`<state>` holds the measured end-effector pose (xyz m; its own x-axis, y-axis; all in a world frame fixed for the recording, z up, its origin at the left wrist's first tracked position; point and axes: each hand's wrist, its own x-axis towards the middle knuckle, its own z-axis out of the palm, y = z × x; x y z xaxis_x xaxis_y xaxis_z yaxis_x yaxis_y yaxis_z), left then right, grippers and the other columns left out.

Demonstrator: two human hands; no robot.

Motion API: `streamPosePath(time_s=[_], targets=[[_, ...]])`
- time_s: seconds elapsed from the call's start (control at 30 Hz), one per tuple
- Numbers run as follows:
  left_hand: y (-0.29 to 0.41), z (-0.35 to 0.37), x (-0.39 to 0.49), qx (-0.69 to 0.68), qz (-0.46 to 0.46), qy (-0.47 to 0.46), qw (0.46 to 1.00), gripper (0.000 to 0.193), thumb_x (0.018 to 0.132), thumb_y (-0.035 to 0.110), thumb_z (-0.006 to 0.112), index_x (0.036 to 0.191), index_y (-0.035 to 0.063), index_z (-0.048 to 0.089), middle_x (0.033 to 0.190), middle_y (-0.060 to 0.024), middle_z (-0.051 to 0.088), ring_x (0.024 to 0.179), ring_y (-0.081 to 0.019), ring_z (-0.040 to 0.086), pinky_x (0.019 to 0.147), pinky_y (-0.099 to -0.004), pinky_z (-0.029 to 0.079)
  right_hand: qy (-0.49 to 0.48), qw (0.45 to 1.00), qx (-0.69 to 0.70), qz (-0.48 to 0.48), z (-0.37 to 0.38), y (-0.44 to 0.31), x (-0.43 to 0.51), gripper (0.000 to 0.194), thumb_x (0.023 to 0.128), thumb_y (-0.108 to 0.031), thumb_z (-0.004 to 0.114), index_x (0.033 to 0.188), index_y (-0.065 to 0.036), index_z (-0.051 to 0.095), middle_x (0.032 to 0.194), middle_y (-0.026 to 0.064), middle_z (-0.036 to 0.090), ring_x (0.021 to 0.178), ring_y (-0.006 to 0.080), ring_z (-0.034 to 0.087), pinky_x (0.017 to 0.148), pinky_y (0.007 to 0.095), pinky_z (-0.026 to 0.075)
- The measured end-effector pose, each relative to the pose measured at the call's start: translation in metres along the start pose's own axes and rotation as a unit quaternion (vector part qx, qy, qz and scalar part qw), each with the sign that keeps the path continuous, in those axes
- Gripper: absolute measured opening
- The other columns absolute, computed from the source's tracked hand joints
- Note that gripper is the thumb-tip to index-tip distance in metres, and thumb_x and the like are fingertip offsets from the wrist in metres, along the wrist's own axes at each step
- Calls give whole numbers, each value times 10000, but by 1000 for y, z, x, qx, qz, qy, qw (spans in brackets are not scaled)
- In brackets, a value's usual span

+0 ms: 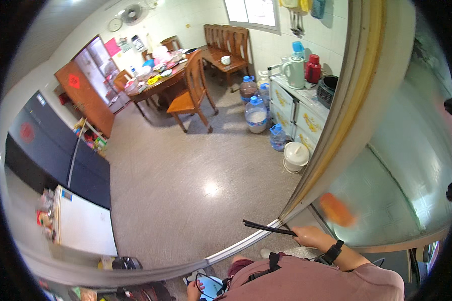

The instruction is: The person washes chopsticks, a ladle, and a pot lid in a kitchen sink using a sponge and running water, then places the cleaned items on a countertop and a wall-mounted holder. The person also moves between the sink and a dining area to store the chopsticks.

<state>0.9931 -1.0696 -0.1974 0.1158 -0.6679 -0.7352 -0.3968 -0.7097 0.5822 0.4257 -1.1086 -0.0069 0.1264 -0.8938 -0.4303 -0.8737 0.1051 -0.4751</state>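
My right hand (308, 236) is closed around a bundle of thin black sticks (268, 227), which look like chopsticks. They point left, over the white door track (243, 244) on the floor. At the bottom edge, my left hand (194, 291) grips a light blue object (211, 289), perhaps a basin, partly cut off by the frame. A black cable loops in front of it. Right of my right hand, an orange shape (337, 210) shows blurred on or behind a frosted glass panel (376, 188).
A wooden chair (192, 94) stands by a cluttered dining table (162, 81). Large water bottles (256, 114) and a white lidded bin (296, 156) line the cabinet (309, 120) at right. A dark refrigerator (60, 139) and white chest freezer (84, 222) stand at left.
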Motion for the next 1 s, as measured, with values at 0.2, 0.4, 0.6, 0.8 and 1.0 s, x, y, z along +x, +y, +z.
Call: streamPosePath(time_s=[0.2, 0.4, 0.6, 0.8, 1.0], targets=[[109, -32, 113, 8, 37, -44, 998, 302, 866, 232, 476, 1084, 42, 561, 983, -107, 599, 891, -221, 538, 699, -394, 413, 2, 995, 63, 80, -15, -5, 37, 254, 854, -283, 528, 974, -59, 518, 847, 202, 611, 798, 394, 587, 682, 476, 454], [260, -66, 246, 42, 111, -57, 991, 301, 904, 313, 433, 937, 51, 578, 784, -72, 583, 675, -180, 544, 574, -349, 433, 63, 981, 124, 133, -36, -36, 123, 281, 883, -288, 496, 998, -35, 536, 886, 211, 609, 818, 378, 589, 708, 456, 456], [451, -106, 353, 187, 310, -14, 932, 295, 858, 232, 548, 1008, -9, 629, 820, -158, 667, 793, -256, 644, 691, -346, 489, 62, 953, 286, 79, -112, -108, 266, 296, 897, -290, 495, 958, -2, 517, 721, 124, 553, 609, 215, 542, 544, 365, 443], [651, -58, 320, 208, 450, -134, 858, 351, 920, 237, 493, 1116, -45, 562, 985, -157, 644, 894, -191, 614, 789, -287, 480, 131, 915, 381, -13, -174, -157, 403, 290, 882, -282, 501, 919, 4, 477, 666, 105, 548, 535, 211, 533, 482, 365, 427], [750, 62, 261, 28, 393, -367, 843, 468, 927, 306, 491, 1291, 36, 375, 1148, -110, 557, 965, -170, 551, 785, -297, 453, 312, 920, 234, -42, -199, -177, 507, 325, 892, -252, 474, 1107, -12, 432, 752, 186, 604, 647, 377, 592, 560, 423, 457]])
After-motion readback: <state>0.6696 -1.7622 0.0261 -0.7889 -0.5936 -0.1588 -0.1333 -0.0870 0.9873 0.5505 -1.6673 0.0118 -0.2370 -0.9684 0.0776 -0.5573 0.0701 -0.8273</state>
